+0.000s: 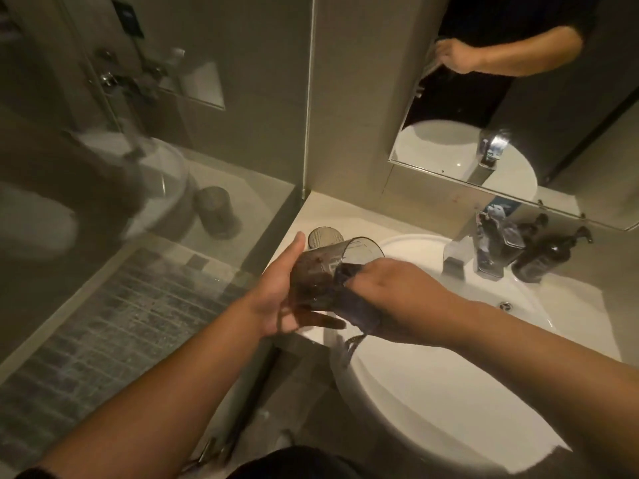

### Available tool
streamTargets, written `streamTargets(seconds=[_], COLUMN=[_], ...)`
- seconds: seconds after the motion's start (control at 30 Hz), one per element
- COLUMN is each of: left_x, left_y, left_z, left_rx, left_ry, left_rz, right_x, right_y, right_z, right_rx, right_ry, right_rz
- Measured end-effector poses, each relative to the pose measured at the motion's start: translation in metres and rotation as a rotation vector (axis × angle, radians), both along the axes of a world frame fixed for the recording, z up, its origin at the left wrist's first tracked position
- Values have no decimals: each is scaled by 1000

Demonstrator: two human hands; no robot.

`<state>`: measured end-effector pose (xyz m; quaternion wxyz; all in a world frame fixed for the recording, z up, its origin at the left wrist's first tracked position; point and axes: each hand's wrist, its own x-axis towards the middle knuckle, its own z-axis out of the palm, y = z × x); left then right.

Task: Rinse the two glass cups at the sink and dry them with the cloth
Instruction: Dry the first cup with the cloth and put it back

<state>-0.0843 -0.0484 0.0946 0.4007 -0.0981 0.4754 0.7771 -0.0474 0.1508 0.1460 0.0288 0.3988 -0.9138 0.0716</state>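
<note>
My left hand (pixel 276 302) grips a smoky glass cup (pixel 318 271), tilted with its mouth toward the upper right, above the left rim of the white sink (pixel 432 392). My right hand (pixel 397 288) holds a dark cloth (pixel 356 305) and pushes part of it into the cup's mouth. The rest of the cloth hangs below my right hand over the basin edge. A second glass cup (pixel 323 236) stands upright on the pale counter (pixel 332 212) just behind the held one.
A chrome tap (pixel 456 257) stands at the back of the sink, with a packet in a clear holder and a dark pump bottle (pixel 546 254) beside it. A mirror hangs above. A glass shower screen (pixel 138 202) runs along the left, close to the counter.
</note>
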Motion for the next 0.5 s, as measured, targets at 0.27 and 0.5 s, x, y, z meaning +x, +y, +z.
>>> streamTargets(seconds=[0.27, 0.5], left_x=[21, 39], left_y=[62, 82], left_z=[52, 78], left_rx=[-30, -66], left_ry=[354, 727], left_rz=[145, 60], right_x=[49, 94], right_y=[43, 60], right_z=[38, 59], right_rx=[-241, -658], right_ry=[-103, -732], right_rz=[-152, -340])
